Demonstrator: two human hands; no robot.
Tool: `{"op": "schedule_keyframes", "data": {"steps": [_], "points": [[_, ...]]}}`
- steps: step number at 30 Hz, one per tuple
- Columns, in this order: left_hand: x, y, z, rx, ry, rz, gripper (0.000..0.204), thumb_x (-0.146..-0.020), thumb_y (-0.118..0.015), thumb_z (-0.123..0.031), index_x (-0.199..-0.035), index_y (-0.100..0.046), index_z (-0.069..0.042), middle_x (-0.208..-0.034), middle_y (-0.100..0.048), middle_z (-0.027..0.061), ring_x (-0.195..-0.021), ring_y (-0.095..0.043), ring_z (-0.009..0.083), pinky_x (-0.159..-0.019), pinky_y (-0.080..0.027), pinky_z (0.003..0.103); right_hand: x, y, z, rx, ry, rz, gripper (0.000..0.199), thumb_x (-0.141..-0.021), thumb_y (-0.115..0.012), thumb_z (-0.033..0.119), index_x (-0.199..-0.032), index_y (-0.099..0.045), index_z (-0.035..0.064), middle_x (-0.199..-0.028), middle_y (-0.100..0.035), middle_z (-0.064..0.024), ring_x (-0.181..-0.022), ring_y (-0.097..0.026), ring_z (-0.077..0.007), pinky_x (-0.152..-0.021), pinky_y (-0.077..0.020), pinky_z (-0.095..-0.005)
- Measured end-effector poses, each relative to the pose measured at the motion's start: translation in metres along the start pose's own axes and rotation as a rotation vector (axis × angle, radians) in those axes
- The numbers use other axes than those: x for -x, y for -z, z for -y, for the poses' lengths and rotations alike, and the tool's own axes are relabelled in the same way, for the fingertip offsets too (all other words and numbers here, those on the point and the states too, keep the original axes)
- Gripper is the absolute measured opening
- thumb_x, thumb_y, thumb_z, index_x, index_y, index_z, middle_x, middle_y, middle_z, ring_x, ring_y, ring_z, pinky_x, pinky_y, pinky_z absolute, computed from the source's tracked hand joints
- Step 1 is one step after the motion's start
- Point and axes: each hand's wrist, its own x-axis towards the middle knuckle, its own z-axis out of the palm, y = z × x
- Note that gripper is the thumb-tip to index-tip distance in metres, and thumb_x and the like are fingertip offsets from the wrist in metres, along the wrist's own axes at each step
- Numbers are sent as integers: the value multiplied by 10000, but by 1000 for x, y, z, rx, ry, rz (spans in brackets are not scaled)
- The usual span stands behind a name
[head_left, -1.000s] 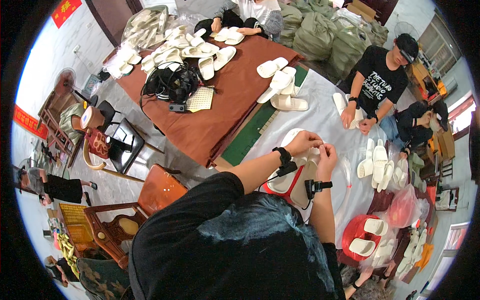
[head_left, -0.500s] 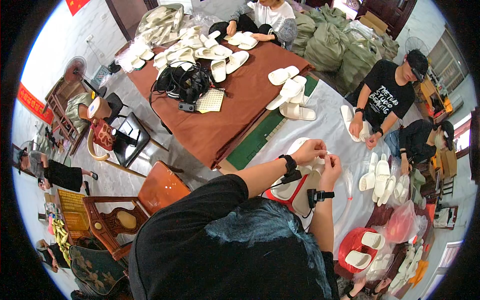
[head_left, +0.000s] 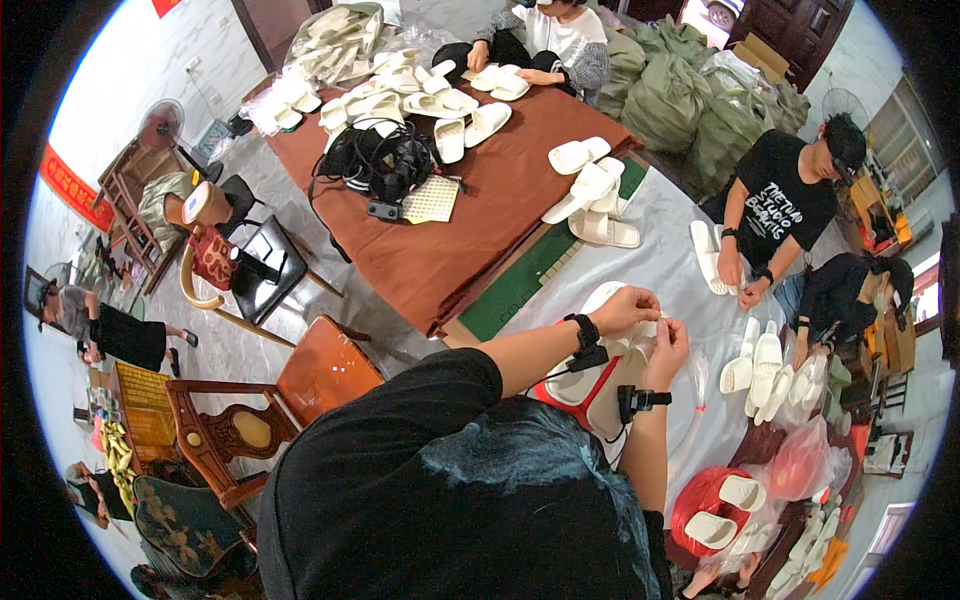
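Note:
My left hand and my right hand are raised close together over the white-covered table, with a small gap between their fingertips. Both have thumb and fingers pinched together. Whatever they grip, if anything, is too small to make out. Just beyond my left hand a white slipper shows, partly covered by the hand. Between my forearms is a pale object with a red band, mostly hidden by my arms and the wrist devices. A clear plastic bag lies right of my right hand.
White slippers lie in a stack beyond my hands, others to the right. A brown-covered table with black cables is far left. Co-workers handle slippers opposite. A wooden chair stands on my left.
The view has shifted slightly. My hands stay close together, pinched, over the same spot. A co-worker at the right has both hands lower, beside a slipper.

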Motion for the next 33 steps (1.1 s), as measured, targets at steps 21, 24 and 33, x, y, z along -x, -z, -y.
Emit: {"op": "schedule_keyframes", "data": {"steps": [21,24,33], "points": [[1,4,-8,55,6,8,96,-813,-700,-16,-851,-613,-28,-794,-627,6,-742,-579,85,-689,-481,229,3,-1,7,84,66,82,60,-893,-587,63,-842,-597,34,-754,-512,51,-660,-412,-42,-592,-337,-196],[-1,6,-6,109,-1,22,98,-807,-706,-13,-846,-616,-22,-790,-631,10,-734,-582,89,-688,-484,228,3,-1,8,64,58,91,49,-891,-587,58,-851,-599,32,-762,-510,53,-667,-413,-41,-594,-337,-195],[-6,11,-5,102,54,63,119,-773,-733,-1,-833,-631,-14,-813,-665,46,-745,-610,113,-689,-499,242,-1,-2,8,78,57,111,40,-896,-592,58,-872,-611,33,-766,-510,59,-667,-407,-39,-591,-326,-191]]}}
